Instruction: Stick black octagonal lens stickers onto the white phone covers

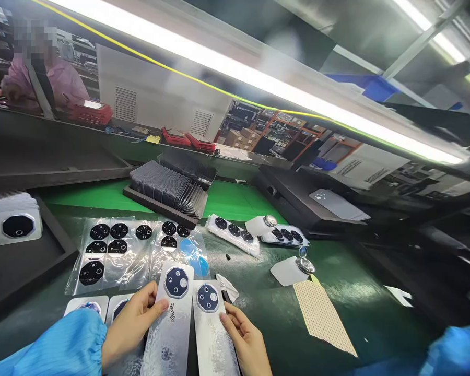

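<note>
Left hand (131,324) grips the left back cover (171,324) by its edge, thumb on top near the octagonal camera ring. Right hand (246,339) pinches the right back cover (213,334) at its right edge, fingers curled. Covers lie side by side, touching, on the green mat (337,271). Film sheets with black lens rings (109,245) sit just beyond.

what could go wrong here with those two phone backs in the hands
1. The left hand and right hand are bare, so fingers may smudge the two phone backs.
2. The backs lie edge to edge and might scrape each other.
3. The white bottle lying nearby might leak onto the mat.
</note>
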A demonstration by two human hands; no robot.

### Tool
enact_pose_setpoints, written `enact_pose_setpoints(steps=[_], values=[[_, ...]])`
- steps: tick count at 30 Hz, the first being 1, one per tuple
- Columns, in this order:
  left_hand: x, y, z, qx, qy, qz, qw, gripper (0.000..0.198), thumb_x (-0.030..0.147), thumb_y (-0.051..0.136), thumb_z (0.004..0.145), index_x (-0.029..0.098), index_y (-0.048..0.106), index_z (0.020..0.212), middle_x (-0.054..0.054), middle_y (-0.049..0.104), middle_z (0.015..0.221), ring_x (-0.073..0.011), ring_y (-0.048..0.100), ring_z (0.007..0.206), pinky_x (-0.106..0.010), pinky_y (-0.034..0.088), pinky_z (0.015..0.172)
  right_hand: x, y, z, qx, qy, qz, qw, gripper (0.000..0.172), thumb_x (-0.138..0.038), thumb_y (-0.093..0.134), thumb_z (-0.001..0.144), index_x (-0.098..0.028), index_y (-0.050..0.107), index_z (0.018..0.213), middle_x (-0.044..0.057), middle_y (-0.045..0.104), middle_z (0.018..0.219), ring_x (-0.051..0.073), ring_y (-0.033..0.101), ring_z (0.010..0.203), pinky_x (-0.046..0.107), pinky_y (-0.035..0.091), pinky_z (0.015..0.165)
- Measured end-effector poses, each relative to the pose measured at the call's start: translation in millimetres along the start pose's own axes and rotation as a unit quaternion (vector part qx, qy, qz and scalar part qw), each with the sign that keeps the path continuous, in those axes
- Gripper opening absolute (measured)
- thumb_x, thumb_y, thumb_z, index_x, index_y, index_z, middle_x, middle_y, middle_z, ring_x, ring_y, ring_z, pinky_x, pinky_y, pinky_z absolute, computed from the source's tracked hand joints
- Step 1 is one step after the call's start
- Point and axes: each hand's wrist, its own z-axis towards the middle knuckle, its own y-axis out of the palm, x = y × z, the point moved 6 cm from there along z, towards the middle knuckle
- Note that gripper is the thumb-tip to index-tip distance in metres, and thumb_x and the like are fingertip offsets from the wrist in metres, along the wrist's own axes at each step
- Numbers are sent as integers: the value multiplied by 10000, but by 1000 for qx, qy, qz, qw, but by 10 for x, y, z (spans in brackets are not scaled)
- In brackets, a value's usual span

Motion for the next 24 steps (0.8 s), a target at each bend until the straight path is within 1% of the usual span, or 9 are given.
enact_pose_setpoints(steps=[3,5,7,11,15,17,20,22,24], values=[[-33,-4,19,-2,11,5,1000,553,714,636,763,190,507,880,-15,600,862,-190,545,837,-277,408,737,43,-100,37,51,-4,-54,997,734,-680,748,647,-134,695,1135,35,656,684,234,626,722,294,500,653],[-50,-5,25,-3,12,8,1000,538,700,636,772,188,507,872,-12,591,853,-186,537,828,-276,405,735,40,-148,52,77,-13,-94,992,770,-714,721,640,-129,681,1138,7,619,646,212,607,689,270,470,617],[-73,-14,28,1,13,7,1000,523,691,631,783,189,505,863,-6,584,843,-181,532,818,-269,401,722,23,-172,59,89,-24,-134,987,770,-734,683,660,-133,668,1141,-10,595,631,193,589,654,260,447,598],[-112,-32,33,7,24,15,1000,481,657,611,823,190,498,853,5,570,825,-171,523,806,-258,389,709,-6,-192,65,83,-38,-209,974,708,-723,612,734,-161,642,1164,-41,542,588,172,553,597,252,402,577],[-92,-31,29,8,29,19,999,461,631,608,841,184,498,845,9,563,817,-161,513,793,-253,375,696,-27,-223,62,83,-47,-251,963,655,-714,576,774,-192,637,1164,-52,498,570,173,548,575,245,369,545],[-63,-20,21,5,29,16,999,467,635,612,836,182,497,844,10,562,814,-158,512,785,-253,373,689,-45,-232,60,87,-56,-266,958,638,-714,566,782,-203,642,1158,-51,501,564,175,553,562,242,365,530],[-45,-7,11,4,21,16,1000,492,658,629,808,183,501,839,8,566,808,-163,520,774,-256,373,675,-75,-228,55,91,-65,-299,948,639,-722,529,798,-212,640,1167,-35,548,571,188,579,559,244,362,505],[-58,-9,13,7,19,13,1000,500,665,638,795,184,512,840,5,579,808,-167,529,773,-258,377,669,-99,-216,48,88,-65,-341,934,648,-726,477,820,-216,629,1191,-23,567,580,197,597,558,247,351,485],[-79,-16,21,11,19,5,1000,495,662,642,795,185,526,853,4,593,810,-167,537,772,-254,378,660,-129,-218,30,87,-61,-396,912,631,-707,424,850,-228,621,1209,-17,576,594,196,602,543,248,337,468]])
